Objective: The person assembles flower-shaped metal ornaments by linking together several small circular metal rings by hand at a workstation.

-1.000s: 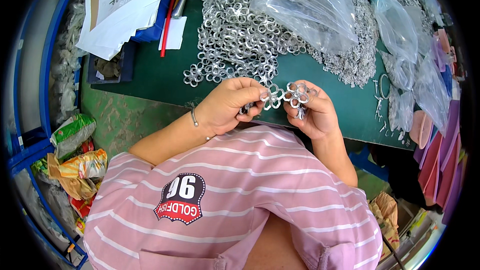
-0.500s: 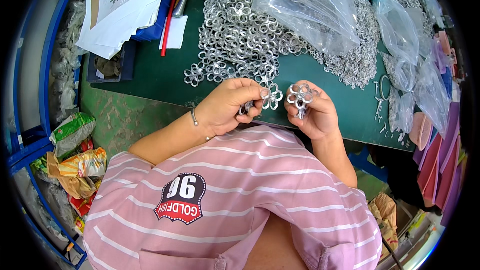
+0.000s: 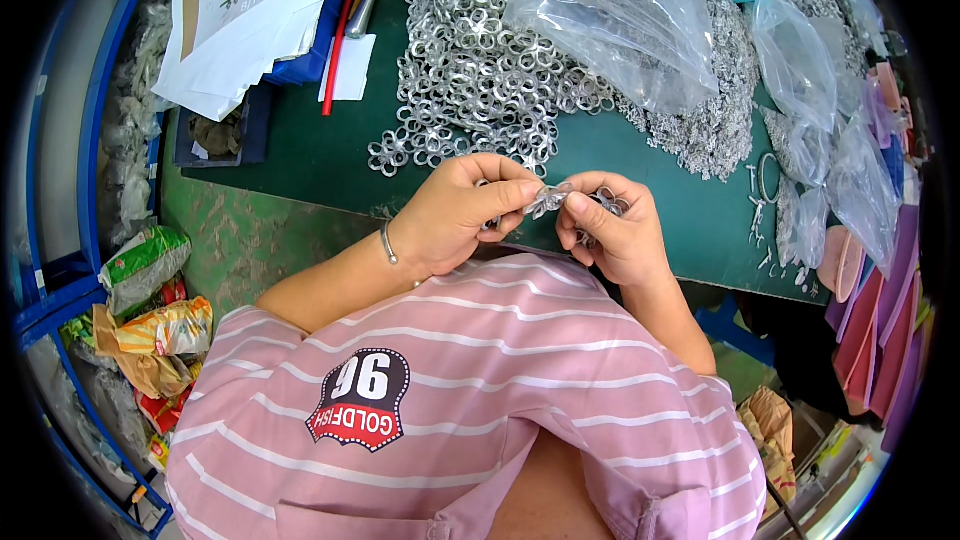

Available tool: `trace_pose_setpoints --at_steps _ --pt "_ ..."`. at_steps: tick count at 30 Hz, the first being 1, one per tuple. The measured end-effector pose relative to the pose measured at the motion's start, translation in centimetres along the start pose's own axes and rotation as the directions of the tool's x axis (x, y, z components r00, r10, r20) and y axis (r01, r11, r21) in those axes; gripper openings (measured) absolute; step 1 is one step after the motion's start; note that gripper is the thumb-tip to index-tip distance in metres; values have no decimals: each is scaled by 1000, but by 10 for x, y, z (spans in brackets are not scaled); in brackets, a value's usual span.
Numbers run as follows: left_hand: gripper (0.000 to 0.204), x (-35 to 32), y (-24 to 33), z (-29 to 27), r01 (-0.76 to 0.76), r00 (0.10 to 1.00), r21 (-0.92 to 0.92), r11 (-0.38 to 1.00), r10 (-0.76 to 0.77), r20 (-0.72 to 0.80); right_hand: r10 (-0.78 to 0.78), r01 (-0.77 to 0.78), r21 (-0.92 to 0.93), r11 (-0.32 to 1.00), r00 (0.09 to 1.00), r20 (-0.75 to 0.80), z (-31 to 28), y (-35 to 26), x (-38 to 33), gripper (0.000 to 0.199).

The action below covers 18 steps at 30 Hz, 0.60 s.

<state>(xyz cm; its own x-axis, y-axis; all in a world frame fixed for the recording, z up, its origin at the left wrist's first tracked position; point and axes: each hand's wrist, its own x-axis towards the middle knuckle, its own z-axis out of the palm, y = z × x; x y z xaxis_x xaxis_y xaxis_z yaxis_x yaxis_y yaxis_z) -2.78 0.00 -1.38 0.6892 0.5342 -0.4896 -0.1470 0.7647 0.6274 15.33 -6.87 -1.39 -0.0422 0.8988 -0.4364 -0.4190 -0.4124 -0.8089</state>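
A silver flower-shaped metal piece is pinched between my two hands, just in front of my chest at the table edge. My left hand grips its left side with thumb and forefinger, and more metal shows among the curled fingers. With thumb and forefinger my right hand touches its right side, while further flower-shaped pieces are tucked in that palm. Beyond my hands, a heap of the same ring-petalled metal pieces covers the middle of the green table.
Clear plastic bags lie over a mound of small grey metal parts at right. Printed sheets, a red pen and a dark box sit at left. A metal ring and small bits lie near the right edge.
My right hand has moved left to meet the left hand's piece and turned its thumb over it. The flower-shaped piece has tilted from facing up to nearly edge-on.
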Motion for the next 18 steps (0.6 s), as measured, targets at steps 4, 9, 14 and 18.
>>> trace_pose_setpoints --at_steps 4,9,14,18 --pt "12 -1 1 2 8 1000 9 1000 -8 -18 -4 3 13 1000 1000 23 -2 3 3 15" --pt "12 -1 1 1 33 999 -11 999 -33 -15 70 -80 134 988 995 73 -2 2 4 14" --pt "11 -1 1 4 47 999 -47 998 -48 -14 119 -154 280 948 983 139 -5 4 5 11" --pt "10 -1 1 4 55 998 -76 996 -54 6 153 -199 350 915 976 156 -4 2 5 10"
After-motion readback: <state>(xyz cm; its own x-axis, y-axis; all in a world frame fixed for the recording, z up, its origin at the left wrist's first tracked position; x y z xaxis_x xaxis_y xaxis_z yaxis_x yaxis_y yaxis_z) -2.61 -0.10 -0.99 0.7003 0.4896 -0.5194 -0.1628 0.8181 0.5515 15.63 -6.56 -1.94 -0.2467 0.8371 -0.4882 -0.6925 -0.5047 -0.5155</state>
